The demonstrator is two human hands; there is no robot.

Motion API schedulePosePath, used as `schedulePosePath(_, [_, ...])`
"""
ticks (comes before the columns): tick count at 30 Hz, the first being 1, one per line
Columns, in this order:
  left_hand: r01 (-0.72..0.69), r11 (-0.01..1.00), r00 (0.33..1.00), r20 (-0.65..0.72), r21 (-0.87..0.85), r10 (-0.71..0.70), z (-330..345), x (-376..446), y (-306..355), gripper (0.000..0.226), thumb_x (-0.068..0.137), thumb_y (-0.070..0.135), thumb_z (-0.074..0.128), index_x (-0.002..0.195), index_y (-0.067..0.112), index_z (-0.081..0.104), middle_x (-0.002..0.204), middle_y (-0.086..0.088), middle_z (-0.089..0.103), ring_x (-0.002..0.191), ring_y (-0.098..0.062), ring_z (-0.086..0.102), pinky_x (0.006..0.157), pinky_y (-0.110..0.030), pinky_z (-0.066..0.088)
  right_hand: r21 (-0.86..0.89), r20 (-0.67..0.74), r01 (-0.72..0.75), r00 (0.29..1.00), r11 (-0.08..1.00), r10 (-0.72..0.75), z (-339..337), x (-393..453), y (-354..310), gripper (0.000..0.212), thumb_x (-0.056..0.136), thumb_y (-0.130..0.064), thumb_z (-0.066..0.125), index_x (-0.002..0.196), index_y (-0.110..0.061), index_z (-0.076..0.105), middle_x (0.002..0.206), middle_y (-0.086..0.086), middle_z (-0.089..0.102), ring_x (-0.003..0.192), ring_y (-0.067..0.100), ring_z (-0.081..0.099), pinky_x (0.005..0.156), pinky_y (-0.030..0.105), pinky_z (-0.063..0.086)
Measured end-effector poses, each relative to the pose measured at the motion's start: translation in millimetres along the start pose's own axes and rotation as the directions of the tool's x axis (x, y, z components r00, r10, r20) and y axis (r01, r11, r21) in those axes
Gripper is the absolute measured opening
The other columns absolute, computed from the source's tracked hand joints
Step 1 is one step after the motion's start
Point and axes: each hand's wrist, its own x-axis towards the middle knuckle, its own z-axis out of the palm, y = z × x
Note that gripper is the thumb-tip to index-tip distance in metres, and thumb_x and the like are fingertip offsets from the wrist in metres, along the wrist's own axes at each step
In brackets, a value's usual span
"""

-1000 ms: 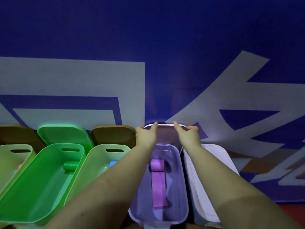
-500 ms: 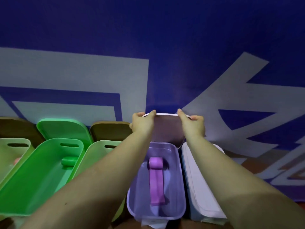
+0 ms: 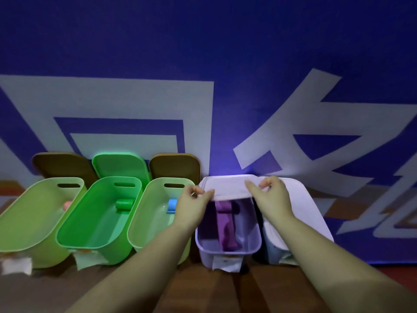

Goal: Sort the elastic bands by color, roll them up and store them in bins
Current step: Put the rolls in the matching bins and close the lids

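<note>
A purple elastic band [image 3: 226,224] is seen lying in the lilac bin [image 3: 228,247], its rolled end at the 12 o'clock side and a loose strip trailing toward 6 o'clock along the bin's floor. A pale lid [image 3: 228,187] is held over the far end of that bin, tilted, covering only the 12 o'clock part while the near part stays open. The lid's front edge is pinched by the left hand [image 3: 191,205] at its 9 o'clock corner, thumb and fingers [image 3: 208,192] closed narrowly on the rim. The opposite corner is gripped by the right hand [image 3: 272,196] in the same way, fingertips curled over the edge. Both forearms are stretched forward from 6 o'clock, nearly parallel, wrists slightly raised. At 3 o'clock of the lilac bin a white bin [image 3: 300,224] is seen, already covered. At 9 o'clock, a light green bin [image 3: 155,224] is shown with a blue roll [image 3: 172,204] inside; further left, a bright green bin [image 3: 94,222] holds a green roll [image 3: 124,204], and a yellow-green bin [image 3: 33,222] holds something pink [image 3: 67,204], partly hidden. Everything stands on a brown table [image 3: 203,290].
</note>
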Motion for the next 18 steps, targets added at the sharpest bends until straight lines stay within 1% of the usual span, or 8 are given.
schedulePosePath(2, [-0.015,0.996,0.998,0.067,0.086,0.01,-2,-9,-18,0.024,0.071,0.027,0.073,0.079,0.019,0.052,0.088,0.0,0.059,0.087,-0.021,0.058,0.083,-0.034,0.045,-0.059,0.047,0.049,0.998,0.997,-0.046,2,-15,17,0.024,0.077,-0.024,0.074,0.088,-0.012,0.055,0.111,0.009,0.055,0.092,0.017,0.051,0.077,0.019,0.032])
schedulePosePath(4, [-0.043,0.98,0.991,0.13,0.193,0.018,-3,-15,-33,0.023,0.075,0.02,0.071,0.092,0.019,0.055,0.102,0.001,0.058,0.099,-0.019,0.057,0.089,-0.03,0.044,-0.125,0.11,0.073,0.992,0.989,-0.059,5,-27,33,0.031,0.08,-0.019,0.071,0.107,-0.011,0.059,0.123,0.007,0.05,0.106,0.018,0.052,0.085,0.014,0.031])
schedulePosePath(6, [-0.098,0.949,0.985,0.165,0.301,0.049,-4,-20,-46,0.032,0.079,0.011,0.068,0.108,0.017,0.057,0.114,0.001,0.056,0.109,-0.017,0.053,0.093,-0.025,0.04,-0.209,0.191,0.094,0.98,0.973,-0.054,10,-36,48,0.044,0.084,-0.02,0.067,0.125,-0.01,0.053,0.139,0.008,0.041,0.127,0.02,0.044,0.099,0.018,0.028])
schedulePosePath(9, [-0.157,0.898,0.975,0.207,0.411,0.076,-7,-28,-57,0.043,0.081,0.006,0.064,0.123,0.012,0.054,0.129,-0.005,0.05,0.122,-0.021,0.047,0.1,-0.023,0.033,-0.332,0.317,0.124,0.948,0.935,-0.014,19,-46,64,0.056,0.091,-0.029,0.058,0.142,-0.015,0.038,0.155,0.005,0.022,0.141,0.018,0.026,0.11,0.024,0.022])
schedulePosePath(11, [-0.188,0.855,0.964,0.258,0.484,0.066,-8,-32,-62,0.047,0.084,0.006,0.06,0.129,0.011,0.05,0.143,-0.009,0.038,0.134,-0.022,0.035,0.104,-0.02,0.025,-0.39,0.354,0.135,0.935,0.911,0.013,24,-51,72,0.058,0.093,-0.032,0.052,0.145,-0.018,0.032,0.157,0.002,0.015,0.143,0.018,0.021,0.112,0.027,0.021])
schedulePosePath(13, [-0.211,0.819,0.953,0.299,0.534,0.05,-10,-33,-67,0.05,0.087,0.006,0.057,0.135,0.013,0.045,0.153,-0.011,0.023,0.141,-0.019,0.024,0.106,-0.017,0.019,-0.422,0.368,0.144,0.93,0.895,0.023,26,-53,77,0.058,0.094,-0.033,0.05,0.146,-0.018,0.03,0.158,0.0,0.011,0.143,0.018,0.019,0.113,0.029,0.021])
schedulePosePath(15, [-0.227,0.79,0.947,0.318,0.57,0.043,-11,-33,-71,0.052,0.088,0.008,0.053,0.138,0.016,0.041,0.156,-0.01,0.014,0.143,-0.019,0.021,0.106,-0.018,0.019,-0.455,0.381,0.161,0.924,0.876,0.029,29,-55,79,0.058,0.095,-0.033,0.049,0.146,-0.017,0.029,0.159,0.001,0.01,0.143,0.02,0.018,0.114,0.03,0.019])
schedulePosePath(18, [-0.261,0.741,0.941,0.334,0.619,0.053,-14,-34,-74,0.053,0.088,0.013,0.055,0.138,0.017,0.039,0.157,-0.009,0.013,0.143,-0.02,0.021,0.108,-0.022,0.021,-0.545,0.402,0.232,0.916,0.806,0.008,31,-57,80,0.057,0.095,-0.034,0.046,0.147,-0.019,0.027,0.159,0.003,0.008,0.144,0.023,0.014,0.116,0.033,0.009])
